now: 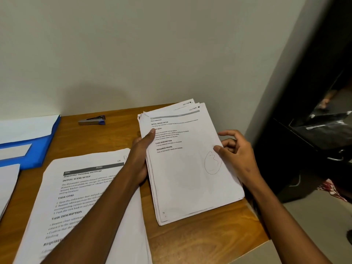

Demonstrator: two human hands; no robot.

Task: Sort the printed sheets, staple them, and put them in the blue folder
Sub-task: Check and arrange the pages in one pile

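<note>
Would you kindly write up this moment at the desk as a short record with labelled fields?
surface: brown wooden desk against a pale wall
left hand: grips the left edge of the stack of white printed sheets, thumb on top
right hand: thumb on the stack's right edge, fingers loosely curled
stack marking: handwritten circled 3
second pile of printed sheets: lies flat, under the left forearm
grey and blue stapler: untouched, near the wall
blue folder: at the desk's left, holding white paper
progress: nothing visibly stapled yet
</note>
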